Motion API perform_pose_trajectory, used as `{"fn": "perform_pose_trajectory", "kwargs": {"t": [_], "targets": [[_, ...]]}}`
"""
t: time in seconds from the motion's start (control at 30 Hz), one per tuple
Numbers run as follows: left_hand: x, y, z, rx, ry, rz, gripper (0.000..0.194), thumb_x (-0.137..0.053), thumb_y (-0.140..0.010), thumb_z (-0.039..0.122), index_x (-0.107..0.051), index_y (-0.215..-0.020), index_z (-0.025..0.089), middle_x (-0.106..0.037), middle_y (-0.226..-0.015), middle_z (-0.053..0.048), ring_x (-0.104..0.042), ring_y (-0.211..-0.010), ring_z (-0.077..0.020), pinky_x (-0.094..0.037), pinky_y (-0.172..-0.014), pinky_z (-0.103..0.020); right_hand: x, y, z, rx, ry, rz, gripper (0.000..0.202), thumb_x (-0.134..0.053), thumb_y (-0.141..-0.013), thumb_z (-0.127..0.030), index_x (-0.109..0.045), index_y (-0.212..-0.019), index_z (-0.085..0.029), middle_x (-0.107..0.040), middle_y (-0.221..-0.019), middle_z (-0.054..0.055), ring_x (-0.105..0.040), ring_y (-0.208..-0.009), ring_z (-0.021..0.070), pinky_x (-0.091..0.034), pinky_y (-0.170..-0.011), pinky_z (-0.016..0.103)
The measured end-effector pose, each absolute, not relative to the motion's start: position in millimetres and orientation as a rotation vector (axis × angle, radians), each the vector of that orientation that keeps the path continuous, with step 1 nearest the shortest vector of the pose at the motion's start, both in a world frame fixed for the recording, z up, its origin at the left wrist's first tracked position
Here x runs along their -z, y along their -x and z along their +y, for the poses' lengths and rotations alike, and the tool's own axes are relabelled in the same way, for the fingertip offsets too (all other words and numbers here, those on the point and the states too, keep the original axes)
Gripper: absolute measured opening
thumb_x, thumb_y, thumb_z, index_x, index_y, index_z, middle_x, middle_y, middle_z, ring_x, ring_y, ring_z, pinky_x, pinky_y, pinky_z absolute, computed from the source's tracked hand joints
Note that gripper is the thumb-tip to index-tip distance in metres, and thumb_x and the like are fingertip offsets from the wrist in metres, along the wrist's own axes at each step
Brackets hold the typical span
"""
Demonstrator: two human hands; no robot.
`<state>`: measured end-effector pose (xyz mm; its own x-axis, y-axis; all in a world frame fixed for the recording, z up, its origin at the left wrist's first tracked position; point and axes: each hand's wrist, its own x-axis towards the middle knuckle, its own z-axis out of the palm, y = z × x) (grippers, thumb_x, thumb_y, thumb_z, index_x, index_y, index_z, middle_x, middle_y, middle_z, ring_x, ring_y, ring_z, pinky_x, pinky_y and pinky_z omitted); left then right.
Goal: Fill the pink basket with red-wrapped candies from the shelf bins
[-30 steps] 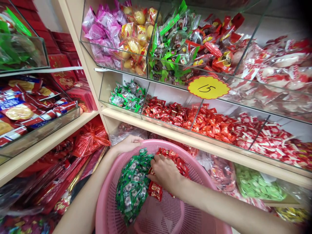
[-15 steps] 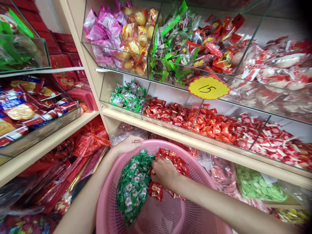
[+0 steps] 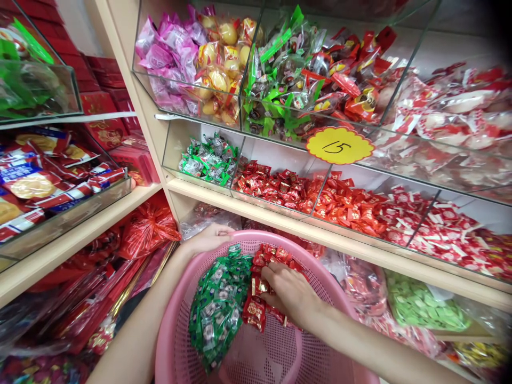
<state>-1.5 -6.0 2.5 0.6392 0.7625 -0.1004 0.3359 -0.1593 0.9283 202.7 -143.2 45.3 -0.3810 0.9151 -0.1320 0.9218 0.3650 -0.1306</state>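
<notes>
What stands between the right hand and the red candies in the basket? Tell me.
Nothing visible does. The right hand is inside the pink basket, its fingers right at the red candies. The green candies lie beside them, to the left, not in between.

Free room: I could pass over the basket's (image 3: 256, 354) bare near floor. Obstructed: green sweets (image 3: 218, 309) on one side, right hand (image 3: 286, 288) over red sweets (image 3: 276, 253), left hand (image 3: 214, 233) at the rim, shelf (image 3: 280, 222) just beyond.
</notes>
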Motion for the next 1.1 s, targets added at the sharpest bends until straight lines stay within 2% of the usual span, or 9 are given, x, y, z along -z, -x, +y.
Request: {"fn": "perform_pose_trajectory", "kwargs": {"t": [0.17, 0.27, 0.37, 0.43, 0.57, 0.7, 0.8, 0.97, 1.1], "targets": [[-2, 3, -5, -0.478, -1.713, 0.852, 0.035, -0.052, -0.072, 0.033, -0.06, -0.098, 0.011, -0.064, -0.091, -0.006, -0.056, -0.08, -0.0159, -0.042, -0.069, -0.024, -51, -213, -154, 0.28, -1.815, 2.602, 0.009, -0.051, -0.069, -0.021, -0.052, -0.078, -0.019, -0.054, -0.081, 0.004, -0.052, -0.071, 0.0156, -0.033, -0.054, 0.025], [-2, 4, -4, -0.466, -1.687, 0.847, 0.036, -0.053, -0.071, 0.036, -0.06, -0.097, 0.011, -0.064, -0.087, -0.005, -0.055, -0.075, -0.0151, -0.042, -0.066, -0.023, -54, -224, -159, 0.255, -1.884, 2.664, 0.008, -0.051, -0.069, -0.023, -0.052, -0.076, -0.019, -0.052, -0.082, 0.004, -0.051, -0.073, 0.0161, -0.035, -0.057, 0.025], [0, 7, -3, -0.459, -1.707, 0.908, 0.034, -0.055, -0.069, 0.041, -0.063, -0.079, 0.01, -0.062, -0.072, -0.003, -0.053, -0.064, -0.0135, -0.041, -0.059, -0.022, -64, -238, -165, 0.291, -1.955, 2.703, 0.007, -0.048, -0.073, -0.025, -0.052, -0.076, -0.019, -0.052, -0.083, 0.004, -0.051, -0.075, 0.016, -0.037, -0.061, 0.026], [1, 10, -3, -0.489, -1.683, 0.949, 0.037, -0.055, -0.067, 0.045, -0.062, -0.076, 0.01, -0.061, -0.069, -0.002, -0.052, -0.062, -0.0134, -0.041, -0.058, -0.022, -76, -251, -170, 0.373, -2.04, 2.693, 0.009, -0.047, -0.075, -0.026, -0.052, -0.078, -0.02, -0.054, -0.08, 0.002, -0.051, -0.072, 0.0146, -0.038, -0.061, 0.025], [0, 15, -2, -0.488, -1.568, 1.004, 0.041, -0.058, -0.062, 0.049, -0.063, -0.081, 0.013, -0.063, -0.071, -0.002, -0.054, -0.064, -0.0151, -0.042, -0.06, -0.023, -117, -283, -183, 0.384, -2.219, 2.679, 0.012, -0.044, -0.078, -0.03, -0.052, -0.082, -0.022, -0.056, -0.081, 0.001, -0.053, -0.076, 0.0145, -0.04, -0.067, 0.026], [-3, 19, -1, -0.45, -1.543, 1.021, 0.038, -0.058, -0.061, 0.053, -0.065, -0.078, 0.02, -0.065, -0.071, 0.003, -0.056, -0.065, -0.0155, -0.043, -0.06, -0.022, -171, -317, -205, 0.173, -2.351, 2.678, 0.017, -0.044, -0.079, -0.032, -0.051, -0.091, -0.023, -0.056, -0.09, 0.004, -0.053, -0.082, 0.017, -0.042, -0.071, 0.029], [-4, 21, 0, -0.42, -1.563, 1.02, 0.037, -0.056, -0.06, 0.057, -0.067, -0.077, 0.026, -0.066, -0.073, 0.007, -0.057, -0.068, -0.0152, -0.043, -0.062, -0.021, -211, -347, -221, 0.001, -2.395, 2.666, 0.018, -0.041, -0.081, -0.035, -0.052, -0.089, -0.023, -0.056, -0.088, 0.005, -0.053, -0.081, 0.0178, -0.042, -0.07, 0.03], [-3, 19, 2, -0.391, -1.592, 1.052, 0.035, -0.057, -0.057, 0.06, -0.067, -0.073, 0.031, -0.067, -0.072, 0.01, -0.059, -0.072, -0.0162, -0.043, -0.065, -0.021, -262, -415, -229, -0.603, -2.513, 2.546, 0.02, -0.049, -0.077, -0.038, -0.053, -0.087, -0.022, -0.057, -0.087, 0.005, -0.053, -0.075, 0.0174, -0.042, -0.067, 0.028], [-4, 18, 2, -0.391, -1.613, 1.057, 0.031, -0.057, -0.058, 0.058, -0.067, -0.072, 0.033, -0.067, -0.074, 0.012, -0.058, -0.077, -0.016, -0.043, -0.068, -0.021, -274, -465, -219, -1.032, -2.523, 2.275, 0.025, -0.048, -0.077, -0.041, -0.053, -0.088, -0.02, -0.054, -0.086, 0.006, -0.053, -0.074, 0.0179, -0.04, -0.066, 0.028]]}}
